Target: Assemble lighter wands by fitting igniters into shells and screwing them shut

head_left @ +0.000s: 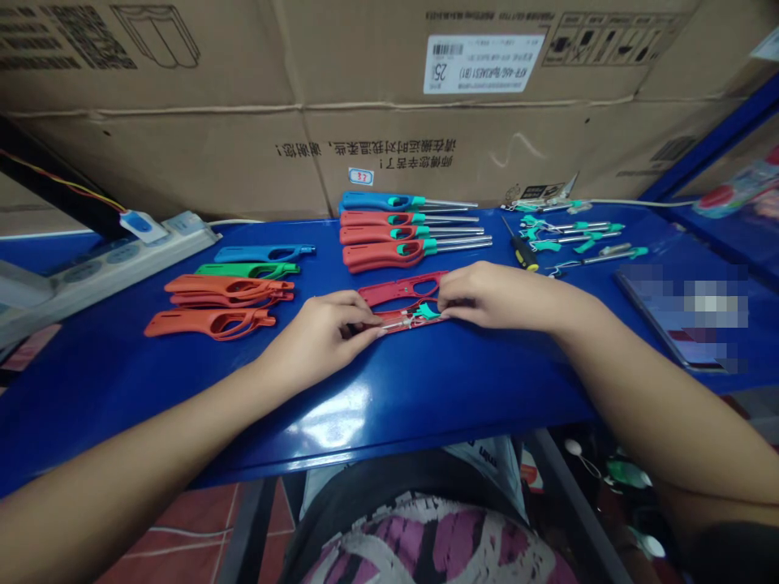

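Observation:
Two red lighter shell halves lie in the middle of the blue table. The nearer red half (402,319) holds a teal trigger piece (425,311), thin wires and a small metal part. My left hand (342,324) is closed at its left end, with fingertips pinching at the small parts inside. At the right end, my right hand (471,298) is closed, its fingers pressed on the shell beside the teal trigger. Behind the nearer half lies the other red half (395,290), flat, with its right end partly hidden by my right hand.
Assembled lighters (383,256) lie behind my hands. Several empty shells (210,323) and a power strip (131,255) are at left. A screwdriver (520,250), inner parts (572,237) and a flat device (669,316) lie at right. Cardboard (377,122) stands behind.

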`<act>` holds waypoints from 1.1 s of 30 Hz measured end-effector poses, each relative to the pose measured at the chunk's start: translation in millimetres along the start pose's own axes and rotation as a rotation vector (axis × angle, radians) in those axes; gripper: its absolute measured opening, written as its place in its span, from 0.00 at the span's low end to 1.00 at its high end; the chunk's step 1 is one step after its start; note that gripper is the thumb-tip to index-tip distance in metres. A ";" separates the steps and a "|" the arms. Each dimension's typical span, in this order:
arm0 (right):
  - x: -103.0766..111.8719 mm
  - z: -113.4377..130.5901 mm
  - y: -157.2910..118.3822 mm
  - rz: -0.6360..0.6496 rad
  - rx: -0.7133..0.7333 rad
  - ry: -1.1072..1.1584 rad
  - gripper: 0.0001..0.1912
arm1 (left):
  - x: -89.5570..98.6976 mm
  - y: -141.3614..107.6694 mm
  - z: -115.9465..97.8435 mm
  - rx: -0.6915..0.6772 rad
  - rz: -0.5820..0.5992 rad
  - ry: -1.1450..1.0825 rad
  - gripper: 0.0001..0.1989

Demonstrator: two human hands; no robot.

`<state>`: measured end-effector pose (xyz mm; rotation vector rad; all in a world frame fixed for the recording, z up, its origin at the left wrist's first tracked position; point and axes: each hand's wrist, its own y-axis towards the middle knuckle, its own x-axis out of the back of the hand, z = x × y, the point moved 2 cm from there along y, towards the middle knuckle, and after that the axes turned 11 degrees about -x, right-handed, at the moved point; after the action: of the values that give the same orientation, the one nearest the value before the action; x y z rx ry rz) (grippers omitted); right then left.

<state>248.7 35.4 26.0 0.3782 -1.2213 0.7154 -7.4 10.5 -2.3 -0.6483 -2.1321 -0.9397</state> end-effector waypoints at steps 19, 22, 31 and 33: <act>-0.7 5.0 -0.9 -0.009 0.036 -0.037 0.08 | -0.2 -1.2 2.6 0.022 -0.002 -0.014 0.09; -0.7 6.7 0.0 -0.006 0.032 -0.040 0.08 | -0.7 -1.2 2.6 0.025 0.003 -0.006 0.09; -0.3 2.7 -0.5 -0.014 0.053 0.027 0.08 | -0.9 -0.7 2.1 0.027 0.012 0.003 0.10; -0.9 3.8 -0.6 -0.006 0.057 0.017 0.08 | -1.0 -0.8 2.1 0.027 0.010 0.007 0.10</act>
<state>246.2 32.4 26.5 0.4223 -1.1846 0.7479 -8.2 11.5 -4.4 -0.6409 -2.1294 -0.9051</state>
